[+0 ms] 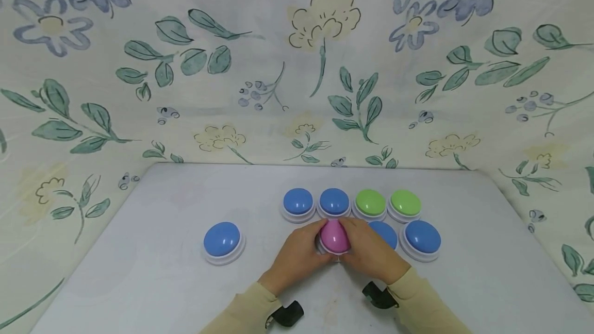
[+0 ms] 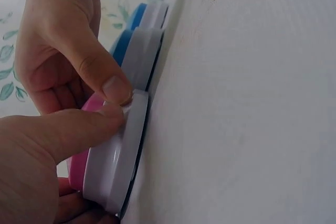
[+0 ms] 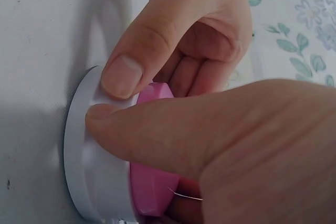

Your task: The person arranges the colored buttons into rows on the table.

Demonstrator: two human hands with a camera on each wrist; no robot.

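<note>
A pink push button [image 1: 335, 237] with a round white base stands on the table in the front row. My left hand [image 1: 301, 250] grips its left side, and my right hand [image 1: 368, 249] grips the right side. In the left wrist view, my left thumb [image 2: 94, 129] presses the white base beside the right thumb [image 2: 107, 80]. The right wrist view shows both thumbs on the near side of the base, with fingers curled round the pink dome [image 3: 155, 182]. A blue button [image 1: 384, 234] just right of it is partly hidden by my right hand.
Behind stand two blue buttons [image 1: 298, 202] and two green buttons [image 1: 370, 203] in a row. Another blue button [image 1: 422, 237] is at the right end of the front row. A lone blue button [image 1: 223, 241] sits to the left. Floral cloth [image 1: 278, 81] rises behind the white table [image 1: 153, 272].
</note>
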